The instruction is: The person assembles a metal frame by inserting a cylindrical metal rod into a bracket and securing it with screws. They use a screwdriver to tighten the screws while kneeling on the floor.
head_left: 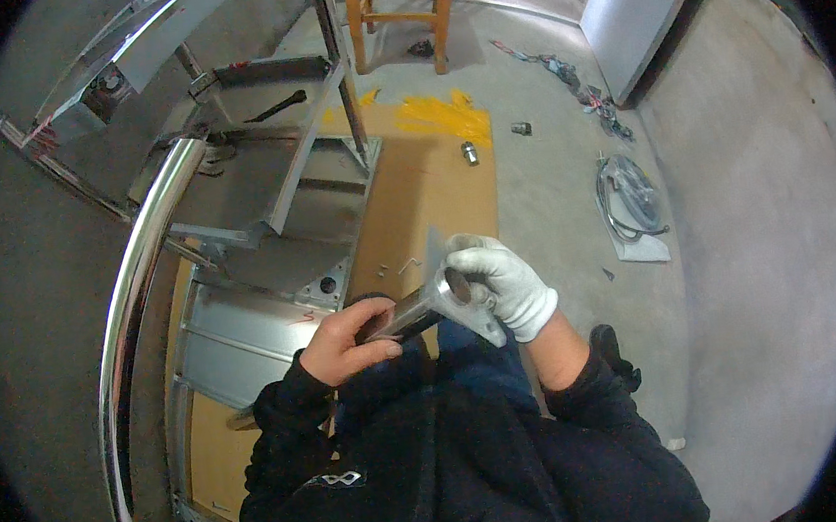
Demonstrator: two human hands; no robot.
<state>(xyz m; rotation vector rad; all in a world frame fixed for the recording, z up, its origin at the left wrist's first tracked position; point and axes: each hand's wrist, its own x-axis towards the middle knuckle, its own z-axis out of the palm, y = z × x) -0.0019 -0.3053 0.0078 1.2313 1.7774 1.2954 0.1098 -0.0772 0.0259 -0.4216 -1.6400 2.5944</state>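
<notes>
Left hand (345, 339): your bare fingers wrap the tube (405, 314).
Right hand (499, 282): your gloved fingers grip its plate (461, 292), above your lap.
Progress: tube unmounted; fitting looks undone.
Frame (263, 190): lies ahead on cardboard (431, 180).
Stool (401, 4): farthest.

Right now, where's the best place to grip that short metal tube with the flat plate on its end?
Grip the short metal tube on its round shaft, coming from the left, as the bare left hand does. The flat end plate has thin edges; the gloved right hand steadies that end.
</notes>
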